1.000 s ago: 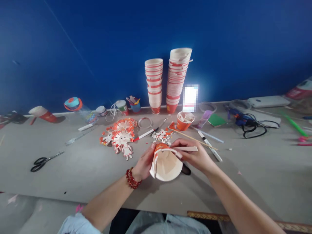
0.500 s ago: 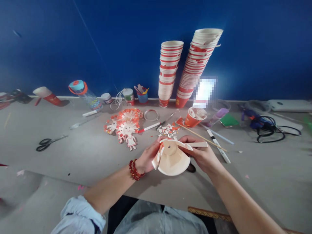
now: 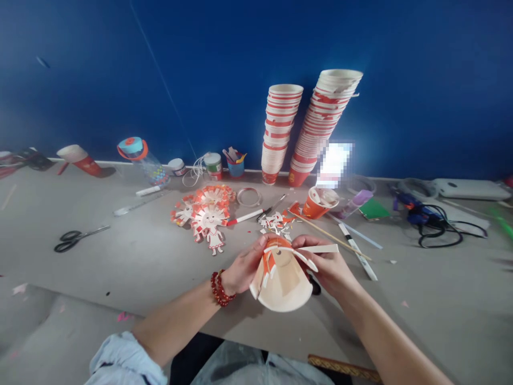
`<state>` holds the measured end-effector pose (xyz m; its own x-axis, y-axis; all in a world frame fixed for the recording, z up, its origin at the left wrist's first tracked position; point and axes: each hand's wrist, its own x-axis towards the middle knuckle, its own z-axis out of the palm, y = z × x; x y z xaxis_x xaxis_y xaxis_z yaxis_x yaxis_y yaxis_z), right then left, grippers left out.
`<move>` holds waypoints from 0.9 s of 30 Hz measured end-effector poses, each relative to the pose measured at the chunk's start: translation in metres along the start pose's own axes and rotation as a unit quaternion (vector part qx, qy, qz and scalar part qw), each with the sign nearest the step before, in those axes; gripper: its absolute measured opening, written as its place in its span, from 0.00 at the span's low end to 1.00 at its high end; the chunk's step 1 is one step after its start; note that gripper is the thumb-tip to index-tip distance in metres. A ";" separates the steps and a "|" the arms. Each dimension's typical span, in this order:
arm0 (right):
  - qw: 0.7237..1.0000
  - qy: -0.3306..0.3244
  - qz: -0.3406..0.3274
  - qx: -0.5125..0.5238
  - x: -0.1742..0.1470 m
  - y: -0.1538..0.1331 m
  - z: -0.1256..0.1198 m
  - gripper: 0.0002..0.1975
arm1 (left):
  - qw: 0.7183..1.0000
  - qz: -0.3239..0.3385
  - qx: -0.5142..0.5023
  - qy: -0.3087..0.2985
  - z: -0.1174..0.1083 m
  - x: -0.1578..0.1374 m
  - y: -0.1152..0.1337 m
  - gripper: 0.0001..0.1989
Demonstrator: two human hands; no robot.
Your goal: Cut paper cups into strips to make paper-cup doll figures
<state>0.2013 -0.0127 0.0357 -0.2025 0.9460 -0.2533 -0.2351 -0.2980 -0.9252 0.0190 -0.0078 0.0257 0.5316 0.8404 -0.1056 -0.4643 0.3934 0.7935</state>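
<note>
Between my hands is a paper cup [image 3: 282, 289], its side cut into strips and its pale inside facing me. A small dark spot shows on its base. My left hand [image 3: 244, 267], with red beads at the wrist, is closed around the cup's left side. My right hand [image 3: 326, 262] grips the right side, where cut strips stick out between and past the fingers. Under that hand a dark rounded thing [image 3: 315, 286] shows in part; I cannot tell what it is. White and red paper scraps [image 3: 277, 222] lie just beyond the cup.
Two tall stacks of paper cups [image 3: 282, 133] lean by the blue wall. Nearer stand an orange cup [image 3: 316, 203] of scraps, paper figures [image 3: 210, 214], a red marker [image 3: 246, 216], a wooden stick [image 3: 332, 234] and a white marker [image 3: 358, 254]. Scissors [image 3: 76, 238] lie left; black cable [image 3: 444, 224] right.
The cup has tilted, so more of its inside wall shows, and it sits slightly lower in view. Both hands keep their hold. The whole view has shifted a little.
</note>
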 end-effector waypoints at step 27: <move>0.998 -0.009 -0.008 0.062 0.000 0.009 0.000 0.11 | 0.999 0.008 -0.034 -0.029 -0.009 0.001 -0.010 0.20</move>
<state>0.1990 -0.0153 0.0275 -0.2153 0.9483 -0.2332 -0.3534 -0.2983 -0.8866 0.0178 -0.0077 0.0126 0.5636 0.8241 -0.0570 -0.5183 0.4065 0.7524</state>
